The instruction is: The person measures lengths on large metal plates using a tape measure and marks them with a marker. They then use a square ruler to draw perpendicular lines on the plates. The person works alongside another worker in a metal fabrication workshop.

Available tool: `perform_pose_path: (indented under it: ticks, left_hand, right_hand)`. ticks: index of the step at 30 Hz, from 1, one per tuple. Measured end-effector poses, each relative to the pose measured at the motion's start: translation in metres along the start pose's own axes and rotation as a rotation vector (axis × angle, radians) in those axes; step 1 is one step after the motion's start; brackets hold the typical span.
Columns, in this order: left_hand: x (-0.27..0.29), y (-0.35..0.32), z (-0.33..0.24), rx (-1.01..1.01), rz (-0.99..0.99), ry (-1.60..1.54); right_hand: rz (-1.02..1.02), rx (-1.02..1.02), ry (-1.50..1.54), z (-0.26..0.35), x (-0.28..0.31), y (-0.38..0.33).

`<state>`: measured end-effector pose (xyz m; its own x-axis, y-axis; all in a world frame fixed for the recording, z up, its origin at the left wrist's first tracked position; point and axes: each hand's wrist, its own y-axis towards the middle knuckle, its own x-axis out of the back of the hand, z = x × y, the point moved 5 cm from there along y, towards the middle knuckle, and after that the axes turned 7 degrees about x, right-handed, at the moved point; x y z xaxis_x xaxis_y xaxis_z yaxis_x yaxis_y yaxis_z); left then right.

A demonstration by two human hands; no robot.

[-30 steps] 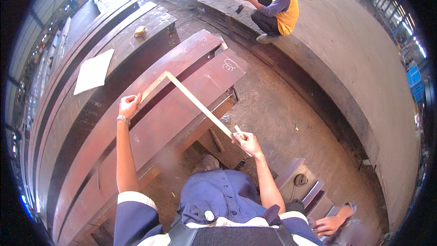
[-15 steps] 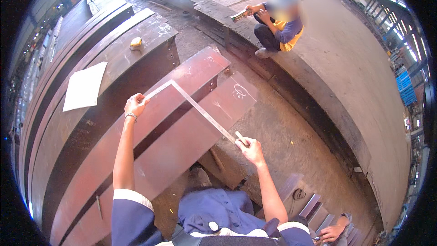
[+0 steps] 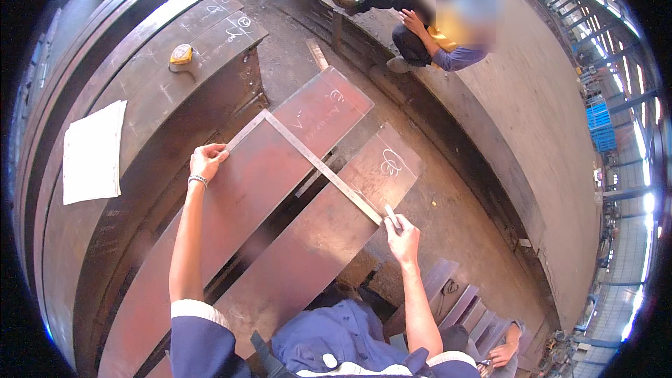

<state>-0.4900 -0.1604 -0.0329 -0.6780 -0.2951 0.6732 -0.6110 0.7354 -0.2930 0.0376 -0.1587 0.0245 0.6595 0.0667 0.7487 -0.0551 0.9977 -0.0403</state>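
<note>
A steel L-shaped square [image 3: 318, 166] lies across two reddish-brown steel beams, the left beam [image 3: 255, 185] and the right beam [image 3: 308, 245]. My left hand [image 3: 208, 162] pinches the end of its short arm, over the left beam. At the far end of the long arm, my right hand [image 3: 403, 241] is closed round the square's tip, just beyond the right beam's edge. A pale chalk-like stick [image 3: 392, 215] pokes up from the same fingers. White marks are drawn on both beams near their far ends.
Left, a larger dark beam [image 3: 157, 108] carries white paper [image 3: 93, 152] and a yellow tape measure [image 3: 180, 54]. A person [image 3: 455, 28] sits on a wide steel plate [image 3: 511, 119] at the far right. Another person's hand [image 3: 501, 355] shows at lower right, by steel sections [image 3: 470, 311].
My view has shifted, while both hands keep their hold on the square. The seated person has raised one hand beside the head and stretched out a leg.
</note>
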Motion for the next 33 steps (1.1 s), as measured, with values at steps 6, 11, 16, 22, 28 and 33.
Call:
perform_pose_path:
  ticks: [6, 11, 16, 22, 28, 33]
  left_hand:
    - [0.001, 0.006, -0.002, 0.059, 0.07, -0.039]
    - [0.004, 0.006, -0.015, 0.095, 0.067, 0.068]
    - [0.0, 0.013, -0.008, 0.084, 0.104, 0.04]
    - [-0.008, 0.02, -0.018, 0.078, 0.146, -0.015]
    - [-0.008, 0.021, -0.027, 0.095, 0.122, 0.025]
    - [-0.009, 0.02, -0.028, 0.09, 0.108, 0.015]
  right_hand:
    - [-0.072, -0.02, -0.015, -0.005, 0.005, 0.005]
    - [-0.134, -0.06, 0.034, -0.008, 0.012, 0.001]
    - [-0.125, -0.108, 0.115, -0.002, 0.014, 0.0]
    - [-0.102, -0.155, 0.135, 0.005, 0.016, 0.0]
    - [-0.079, -0.191, 0.172, 0.008, 0.01, -0.004]
    - [-0.063, -0.235, 0.227, 0.002, 0.002, -0.005]
